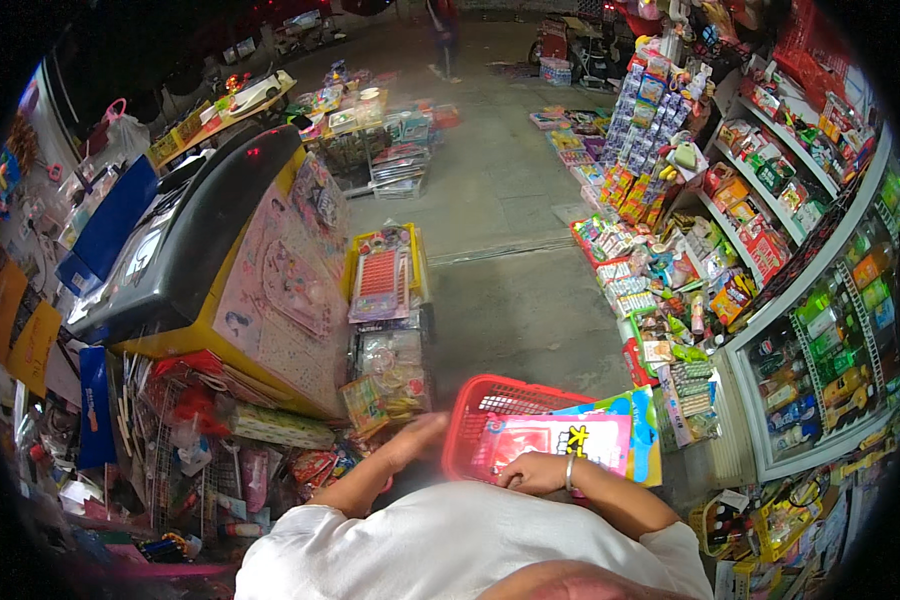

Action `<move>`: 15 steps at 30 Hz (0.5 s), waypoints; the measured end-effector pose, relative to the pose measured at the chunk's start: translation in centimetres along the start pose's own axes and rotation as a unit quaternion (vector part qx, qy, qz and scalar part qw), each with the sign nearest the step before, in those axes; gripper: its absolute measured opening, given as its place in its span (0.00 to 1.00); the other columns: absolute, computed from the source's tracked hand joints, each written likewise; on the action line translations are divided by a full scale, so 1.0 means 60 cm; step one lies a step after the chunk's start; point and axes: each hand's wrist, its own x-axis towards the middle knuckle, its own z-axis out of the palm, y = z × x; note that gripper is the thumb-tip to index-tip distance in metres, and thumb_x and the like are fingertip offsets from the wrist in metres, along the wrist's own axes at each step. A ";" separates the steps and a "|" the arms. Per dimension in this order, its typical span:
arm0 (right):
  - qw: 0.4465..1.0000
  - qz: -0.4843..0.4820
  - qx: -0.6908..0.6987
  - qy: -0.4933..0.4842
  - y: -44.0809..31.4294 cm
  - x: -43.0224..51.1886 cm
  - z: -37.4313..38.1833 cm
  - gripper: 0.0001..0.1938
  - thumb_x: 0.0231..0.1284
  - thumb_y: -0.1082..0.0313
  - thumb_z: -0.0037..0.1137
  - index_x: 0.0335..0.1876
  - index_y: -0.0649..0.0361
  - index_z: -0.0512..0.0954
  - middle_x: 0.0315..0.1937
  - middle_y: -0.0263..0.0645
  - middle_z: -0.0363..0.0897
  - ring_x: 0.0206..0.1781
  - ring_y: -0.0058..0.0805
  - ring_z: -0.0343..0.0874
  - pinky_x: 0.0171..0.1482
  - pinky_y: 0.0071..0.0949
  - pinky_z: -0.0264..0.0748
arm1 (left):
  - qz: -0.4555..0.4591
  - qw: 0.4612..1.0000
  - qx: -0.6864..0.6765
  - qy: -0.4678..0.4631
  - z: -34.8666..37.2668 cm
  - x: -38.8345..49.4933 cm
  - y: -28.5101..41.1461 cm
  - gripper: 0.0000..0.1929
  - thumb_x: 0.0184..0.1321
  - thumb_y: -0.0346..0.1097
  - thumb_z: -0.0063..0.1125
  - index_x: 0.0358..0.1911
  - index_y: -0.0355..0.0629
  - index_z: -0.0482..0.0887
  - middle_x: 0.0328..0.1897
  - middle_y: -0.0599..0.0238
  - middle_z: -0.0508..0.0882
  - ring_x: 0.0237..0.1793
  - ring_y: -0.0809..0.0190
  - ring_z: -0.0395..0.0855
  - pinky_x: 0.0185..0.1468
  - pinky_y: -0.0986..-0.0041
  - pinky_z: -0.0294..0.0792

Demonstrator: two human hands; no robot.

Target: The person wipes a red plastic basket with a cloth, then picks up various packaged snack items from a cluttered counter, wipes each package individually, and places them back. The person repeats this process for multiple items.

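A red plastic basket [461, 420] is close in front of my chest. In it lies a flat pink package [607, 439] bearing large printed characters, with a blue and yellow package [645, 431] behind and to its right. My right hand [536, 472], a bangle on its wrist, is curled over the near edge of the pink package. What its fingers grip is hidden. My left hand [422, 435] is blurred, stretched out beside the basket's left rim, with nothing seen in it.
To the left stands a dark-topped chest freezer [202, 217], with a yellow crate [420, 255] of goods beyond it. Snack shelves [765, 180] and a glass-door drinks cooler [810, 375] line the right. A person [442, 37] is far ahead beyond a paved floor [495, 195].
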 end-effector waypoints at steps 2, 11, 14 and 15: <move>1.000 0.016 0.015 -0.019 0.002 -0.007 -0.004 0.19 0.58 0.56 0.60 0.46 0.64 0.78 0.37 0.38 0.82 0.40 0.23 0.79 0.44 0.25 0.75 | -0.046 0.996 -0.072 -0.036 0.057 -0.030 0.059 0.38 0.62 0.63 0.43 0.67 0.41 0.60 0.64 0.58 0.69 0.63 0.55 0.65 0.61 0.62 0.63; 0.997 0.043 0.060 -0.012 -0.024 -0.014 -0.003 0.15 0.53 0.62 0.63 0.43 0.61 0.77 0.35 0.29 0.76 0.40 0.17 0.73 0.47 0.22 0.71 | 0.074 0.991 0.101 -0.054 0.089 -0.029 0.072 0.32 0.51 0.31 0.57 0.64 0.37 0.64 0.58 0.59 0.75 0.57 0.62 0.71 0.62 0.67 0.64; 0.987 0.077 0.132 -0.054 -0.024 -0.001 -0.011 0.14 0.56 0.61 0.59 0.43 0.63 0.79 0.34 0.30 0.78 0.38 0.17 0.75 0.44 0.21 0.74 | 0.093 0.995 0.028 -0.033 0.093 -0.047 0.052 0.32 0.54 0.41 0.60 0.62 0.36 0.65 0.55 0.60 0.77 0.54 0.64 0.73 0.59 0.69 0.66; 0.985 0.061 0.158 -0.018 -0.022 0.004 -0.011 0.14 0.60 0.57 0.56 0.36 0.62 0.79 0.29 0.31 0.78 0.35 0.18 0.76 0.40 0.21 0.73 | 0.133 0.991 0.002 -0.025 0.100 -0.053 0.044 0.34 0.56 0.46 0.60 0.63 0.36 0.64 0.57 0.59 0.75 0.57 0.63 0.71 0.61 0.70 0.63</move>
